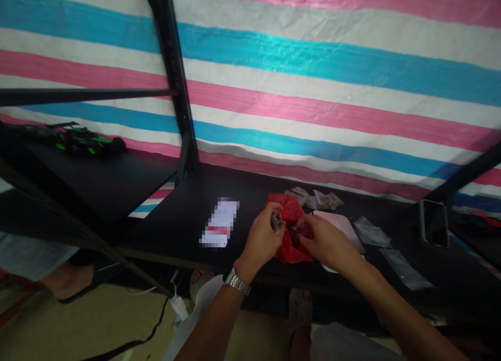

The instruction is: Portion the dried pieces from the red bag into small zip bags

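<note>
Left grip point(266, 235) closed on a small clear packet point(277, 223) with brownish contents, thumb and fingers around it, at the left side of the red plastic bag point(287, 207). Right grip point(323, 238) at the bag's right side, fingertips bent in at its opening; cannot tell whether they are clamped on anything, the dark inside hides it. Red bag sits between the two grips on the black table point(164, 228), mouth open, crumpled, parts of it behind and below the fingers

Just beyond the grips, behind the bag: clear bags with brown contents point(329, 200), lying near the striped sheeting point(313, 110). Partly under the right grip: pale flat pad point(344, 228), pinkish-white, rounded corner. Right of the right grip: flat clear bag point(371, 231), and nearer the table's front edge a longer clear bag point(406, 268). Well off to the right of both: dark-screened smartphone point(434, 224)

Left of the left grip, apart from it: white rectangular item point(221, 223) with a red band, pixelated, cannot tell what. Metal-band wristwatch point(237, 281) just behind the left grip, on the wrist. Far left of the grips: green-and-black toy car point(90, 141) on a black shelf point(105, 176)
</note>
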{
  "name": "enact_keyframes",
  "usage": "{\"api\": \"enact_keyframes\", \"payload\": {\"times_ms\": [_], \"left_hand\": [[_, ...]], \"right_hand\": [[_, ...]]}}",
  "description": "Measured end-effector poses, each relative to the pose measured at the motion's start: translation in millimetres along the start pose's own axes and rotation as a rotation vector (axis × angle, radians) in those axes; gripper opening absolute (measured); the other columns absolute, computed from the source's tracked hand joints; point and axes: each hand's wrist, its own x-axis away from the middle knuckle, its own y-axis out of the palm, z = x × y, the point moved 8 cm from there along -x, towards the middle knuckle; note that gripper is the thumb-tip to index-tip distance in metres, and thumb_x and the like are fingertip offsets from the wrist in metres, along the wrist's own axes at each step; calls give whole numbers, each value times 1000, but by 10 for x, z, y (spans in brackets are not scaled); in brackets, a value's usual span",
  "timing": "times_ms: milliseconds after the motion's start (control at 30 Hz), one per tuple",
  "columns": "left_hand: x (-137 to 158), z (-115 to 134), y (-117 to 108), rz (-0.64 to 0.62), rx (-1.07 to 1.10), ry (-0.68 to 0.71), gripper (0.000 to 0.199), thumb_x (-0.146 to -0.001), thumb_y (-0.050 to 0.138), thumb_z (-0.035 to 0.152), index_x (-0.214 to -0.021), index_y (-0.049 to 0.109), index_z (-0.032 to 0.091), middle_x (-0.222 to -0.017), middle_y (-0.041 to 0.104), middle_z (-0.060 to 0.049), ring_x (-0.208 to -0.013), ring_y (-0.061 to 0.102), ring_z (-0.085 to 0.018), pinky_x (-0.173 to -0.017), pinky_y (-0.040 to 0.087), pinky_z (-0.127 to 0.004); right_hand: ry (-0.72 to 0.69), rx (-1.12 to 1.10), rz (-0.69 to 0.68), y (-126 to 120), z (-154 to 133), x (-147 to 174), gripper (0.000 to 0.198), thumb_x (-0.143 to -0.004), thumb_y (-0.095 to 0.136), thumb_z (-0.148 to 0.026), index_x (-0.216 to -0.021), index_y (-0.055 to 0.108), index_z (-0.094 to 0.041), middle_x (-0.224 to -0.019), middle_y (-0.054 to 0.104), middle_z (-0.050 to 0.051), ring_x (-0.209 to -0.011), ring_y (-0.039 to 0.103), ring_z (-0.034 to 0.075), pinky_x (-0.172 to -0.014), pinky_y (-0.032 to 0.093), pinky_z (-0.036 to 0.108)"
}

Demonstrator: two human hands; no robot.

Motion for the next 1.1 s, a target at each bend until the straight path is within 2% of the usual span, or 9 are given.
{"api": "enact_keyframes", "payload": {"times_ms": [133,267,333,500,700,800,867,1000,1100], "left_hand": [[-13,101,19,-27,-50,66,34,-86,67,8,-114,61,26,-89,69,3,-81,67,-16,-81,50,-28],[-7,288,-83,70,-49,171,24,-92,65,17,-113,59,25,-93,70,1,-85,69,-17,-84,52,-29],[-11,296,-87,76,-132,153,26,-92,66,16,-115,58,25,-97,72,-2,-89,70,-20,-87,53,-33],[-25,124,9,11,-374,53,42,-81,68,6,-117,56,23,-113,73,-11,-108,71,-31,-99,51,-46],[4,36,54,-23,-224,3,48,-74,70,6,-116,54,23,-107,68,-6,-100,67,-26,-95,50,-42],[12,18,64,-14,-160,-22,51,-71,70,4,-117,55,22,-110,67,-6,-107,64,-26,-101,47,-44],[3,30,70,-2,-93,-21,47,-75,68,5,-116,55,23,-110,66,-5,-107,63,-24,-101,48,-42],[-34,124,14,38,81,-2,28,-89,64,16,-115,54,23,-102,66,-3,-92,65,-18,-89,51,-33],[-53,183,-92,76,173,7,29,-92,68,28,-115,52,24,-97,66,0,-88,66,-16,-85,52,-30]], "right_hand": [[17,74,39,-78,-46,23,16,-94,64,-17,-109,71,-19,-110,74,9,-96,69,23,-77,40,31],[-15,149,43,-88,-81,42,19,-93,64,-16,-111,71,-19,-114,73,10,-105,70,26,-82,40,32],[-30,158,39,-66,-78,43,19,-93,63,-15,-110,72,-19,-114,73,10,-106,70,26,-83,41,33],[-22,139,36,-24,-39,27,19,-94,63,-15,-110,71,-20,-113,73,10,-105,70,25,-84,42,32],[-47,101,70,-37,-68,16,15,-96,64,-19,-109,72,-20,-111,74,9,-102,70,24,-84,42,32],[-26,137,38,7,-41,3,17,-96,64,-19,-111,72,-19,-112,74,11,-103,71,26,-82,42,32],[-21,137,35,21,-24,-1,18,-95,65,-18,-111,72,-19,-112,75,11,-103,71,25,-81,42,32],[-33,119,22,51,-12,4,18,-94,65,-17,-110,72,-19,-110,74,10,-99,70,24,-82,42,32],[-30,119,29,53,-4,13,19,-94,65,-18,-111,72,-19,-110,73,11,-101,69,24,-83,42,32]]}}
